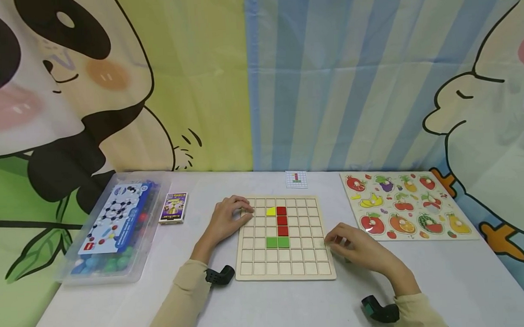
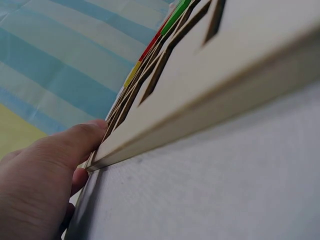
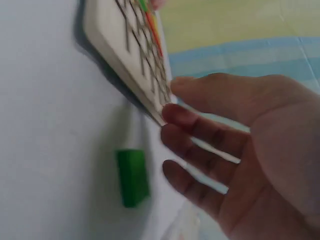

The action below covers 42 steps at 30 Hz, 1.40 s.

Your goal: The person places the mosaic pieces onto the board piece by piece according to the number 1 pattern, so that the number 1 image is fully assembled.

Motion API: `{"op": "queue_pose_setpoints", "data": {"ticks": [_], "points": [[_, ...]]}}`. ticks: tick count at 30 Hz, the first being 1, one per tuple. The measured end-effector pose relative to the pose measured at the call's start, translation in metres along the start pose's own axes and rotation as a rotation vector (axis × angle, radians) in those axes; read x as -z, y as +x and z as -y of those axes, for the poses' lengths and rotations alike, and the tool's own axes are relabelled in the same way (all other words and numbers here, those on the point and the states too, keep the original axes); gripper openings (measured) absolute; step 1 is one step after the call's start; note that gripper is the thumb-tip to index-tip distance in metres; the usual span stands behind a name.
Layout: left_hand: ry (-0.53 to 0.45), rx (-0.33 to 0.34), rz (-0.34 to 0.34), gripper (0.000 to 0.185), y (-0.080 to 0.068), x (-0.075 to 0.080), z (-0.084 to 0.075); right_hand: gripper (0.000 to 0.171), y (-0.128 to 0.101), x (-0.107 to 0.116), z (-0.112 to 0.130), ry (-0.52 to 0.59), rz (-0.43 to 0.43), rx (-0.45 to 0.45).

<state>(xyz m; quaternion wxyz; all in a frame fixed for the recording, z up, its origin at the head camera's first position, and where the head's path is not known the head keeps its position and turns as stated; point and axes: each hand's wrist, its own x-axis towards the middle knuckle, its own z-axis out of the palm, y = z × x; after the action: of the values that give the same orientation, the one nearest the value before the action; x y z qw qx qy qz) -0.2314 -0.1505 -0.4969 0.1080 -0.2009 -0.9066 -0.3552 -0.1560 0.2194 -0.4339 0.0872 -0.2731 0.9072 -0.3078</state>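
A wooden grid board (image 1: 257, 276) lies on the table between the hands. In its cells sit a column of red squares (image 1: 282, 221), a yellow piece (image 1: 271, 211) with a slanted side, and two green squares (image 1: 278, 242). My left hand (image 1: 228, 220) grips the board's upper left edge, thumb (image 2: 82, 137) on top and fingers curled at the side. At the right edge, my right hand (image 1: 358, 246) pinches the rim between thumb (image 3: 205, 92) and index finger. A green block (image 3: 132, 177) shows below this hand in the right wrist view.
Behind the board lies a small pattern card (image 1: 296, 179). To the left are a clear plastic case (image 1: 146, 261) of colored parts and a small card box (image 1: 174, 208). A fruit puzzle board (image 1: 408, 204) lies to the right. A printed curtain (image 1: 320, 84) hangs behind the table.
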Motion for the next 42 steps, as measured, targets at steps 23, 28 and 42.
{"op": "queue_pose_setpoints", "data": {"ticks": [23, 28, 42], "points": [[0.089, 0.053, 0.024, 0.012, 0.001, -0.006, -0.014, 0.025, -0.014, 0.016, -0.003, -0.081, 0.124, -0.211], [0.107, 0.07, 0.006, 0.012, 0.003, -0.009, -0.019, 0.026, -0.013, 0.019, -0.005, -0.068, 0.036, -0.188], [0.078, 0.125, -0.034, 0.014, 0.013, -0.017, -0.023, 0.029, -0.001, 0.014, 0.009, -0.039, -0.011, -0.062]]}}
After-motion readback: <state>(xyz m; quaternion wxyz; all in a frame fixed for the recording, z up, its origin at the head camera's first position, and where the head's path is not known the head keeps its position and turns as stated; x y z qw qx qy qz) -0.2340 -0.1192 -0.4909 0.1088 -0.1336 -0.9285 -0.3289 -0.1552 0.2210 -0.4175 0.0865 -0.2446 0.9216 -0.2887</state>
